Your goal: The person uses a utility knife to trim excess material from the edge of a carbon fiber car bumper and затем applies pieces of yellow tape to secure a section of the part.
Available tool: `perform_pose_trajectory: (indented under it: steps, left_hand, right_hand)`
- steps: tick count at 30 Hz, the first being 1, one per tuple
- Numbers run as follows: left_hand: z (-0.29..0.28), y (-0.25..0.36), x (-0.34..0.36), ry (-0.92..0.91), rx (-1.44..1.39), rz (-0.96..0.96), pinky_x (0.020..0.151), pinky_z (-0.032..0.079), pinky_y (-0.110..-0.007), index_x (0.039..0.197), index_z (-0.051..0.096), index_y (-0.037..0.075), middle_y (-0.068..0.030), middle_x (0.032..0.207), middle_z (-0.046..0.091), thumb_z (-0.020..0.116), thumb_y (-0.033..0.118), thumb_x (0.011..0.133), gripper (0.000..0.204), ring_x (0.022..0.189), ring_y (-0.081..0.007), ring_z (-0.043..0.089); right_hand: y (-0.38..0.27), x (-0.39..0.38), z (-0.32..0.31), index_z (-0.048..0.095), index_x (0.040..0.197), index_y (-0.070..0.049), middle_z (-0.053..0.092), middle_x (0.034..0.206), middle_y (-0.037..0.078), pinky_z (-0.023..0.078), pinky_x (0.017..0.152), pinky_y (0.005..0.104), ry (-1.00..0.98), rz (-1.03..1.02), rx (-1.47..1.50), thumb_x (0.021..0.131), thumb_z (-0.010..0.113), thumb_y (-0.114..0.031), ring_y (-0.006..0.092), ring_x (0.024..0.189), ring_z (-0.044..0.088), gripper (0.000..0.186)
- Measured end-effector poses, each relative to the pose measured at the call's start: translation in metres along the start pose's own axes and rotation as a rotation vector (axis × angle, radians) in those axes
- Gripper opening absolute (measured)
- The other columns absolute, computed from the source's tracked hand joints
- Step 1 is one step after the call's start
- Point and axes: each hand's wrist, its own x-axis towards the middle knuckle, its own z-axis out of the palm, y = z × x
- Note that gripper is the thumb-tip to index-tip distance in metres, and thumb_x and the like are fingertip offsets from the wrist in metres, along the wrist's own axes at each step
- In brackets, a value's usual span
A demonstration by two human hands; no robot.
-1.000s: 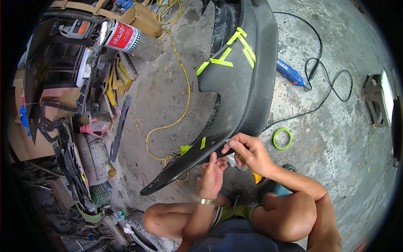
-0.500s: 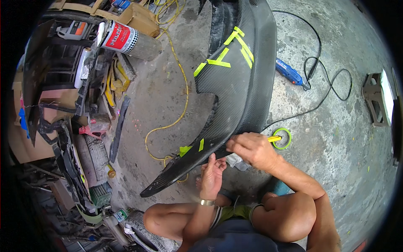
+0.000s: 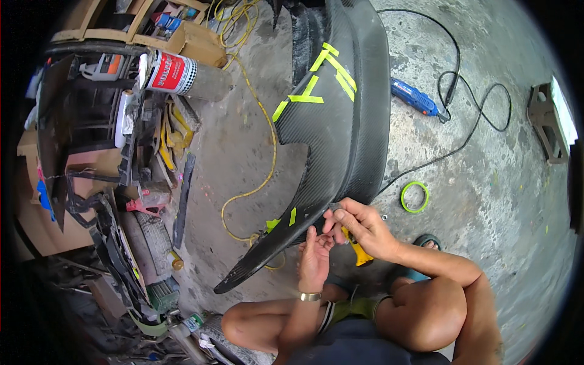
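A black carbon-fibre car body panel [image 3: 331, 149] lies in front of me, narrowing to a pointed end at the near left. Strips of yellow-green tape [image 3: 305, 98] are stuck on it. My right hand [image 3: 365, 228] is closed at its near edge, holding a yellow-handled tool [image 3: 361, 255] that looks like a utility knife; its handle end points toward me. A small grey piece shows at that hand's fingertips, too small to name. My left hand [image 3: 314, 261] is palm up beside the edge, thumb raised and fingers loosely curled and apart, with nothing visible in them.
A green tape roll [image 3: 415, 197] and a blue corded power tool [image 3: 415, 97] lie on the concrete floor to the right, near a stool [image 3: 544, 125]. A yellow cord [image 3: 267, 121] winds across the floor at left. Beyond it are a large can [image 3: 182, 73] and piled parts.
My right hand has turned, so the yellow tool's handle swung from pointing right to pointing toward me. The view has shifted slightly. My left hand stays at the panel's near edge.
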Motion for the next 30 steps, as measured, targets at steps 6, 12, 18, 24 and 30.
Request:
perform_pose_trajectory:
  steps: [6, 12, 18, 24, 30]
  left_hand:
    - [-0.024, 0.001, 0.000, -0.101, 0.075, -0.020, 0.088, 0.047, -0.032, 0.116, 0.066, 0.008, -0.0022, 0.102, 0.071, 0.050, 0.042, 0.107, 0.039, 0.098, -0.0119, 0.062]
    - [0.011, 0.038, -0.040, -0.242, 0.761, -0.134, 0.069, 0.048, -0.026, 0.088, 0.069, 0.002, -0.0056, 0.080, 0.070, 0.061, 0.017, 0.101, 0.021, 0.072, -0.0141, 0.063]
    - [0.076, 0.131, -0.095, -0.465, 1.403, 0.728, 0.068, 0.051, -0.030, 0.086, 0.072, -0.004, -0.0115, 0.079, 0.071, 0.070, -0.003, 0.085, 0.002, 0.071, -0.0203, 0.065]
    - [0.112, 0.183, -0.105, -0.191, 1.518, 0.925, 0.072, 0.052, -0.032, 0.095, 0.071, -0.002, -0.0145, 0.089, 0.071, 0.065, -0.003, 0.087, 0.010, 0.082, -0.0225, 0.067]
    - [0.228, 0.217, -0.107, -0.465, 0.387, 0.719, 0.062, 0.047, -0.038, 0.112, 0.061, 0.003, -0.0161, 0.079, 0.063, 0.030, 0.065, 0.104, 0.069, 0.066, -0.0255, 0.056]
  right_hand:
    - [0.005, -0.003, 0.004, 0.058, 0.115, 0.000, 0.065, 0.082, 0.003, 0.047, 0.060, 0.0235, -0.026, 0.000, 0.016, 0.111, 0.042, -0.022, 0.0072, 0.064, 0.055, 0.028]
    - [0.000, -0.006, -0.013, 0.050, 0.120, -0.005, 0.068, 0.087, 0.004, 0.047, 0.060, 0.0238, -0.062, 0.008, -0.083, 0.111, 0.042, -0.025, 0.0070, 0.065, 0.054, 0.024]
    - [-0.024, -0.011, -0.046, 0.044, 0.119, -0.006, 0.071, 0.097, 0.007, 0.050, 0.071, 0.0289, -0.184, -0.041, -0.039, 0.108, 0.047, -0.019, 0.0116, 0.080, 0.062, 0.017]
    - [-0.044, -0.030, -0.081, 0.059, 0.113, -0.004, 0.068, 0.102, 0.003, 0.050, 0.084, 0.0269, -0.095, -0.144, -0.108, 0.100, 0.065, -0.010, 0.0110, 0.098, 0.064, 0.016]
    - [-0.049, -0.054, -0.127, 0.059, 0.112, -0.006, 0.069, 0.097, 0.003, 0.047, 0.076, 0.0247, 0.221, 0.024, 0.154, 0.099, 0.065, -0.009, 0.0076, 0.089, 0.062, 0.015]
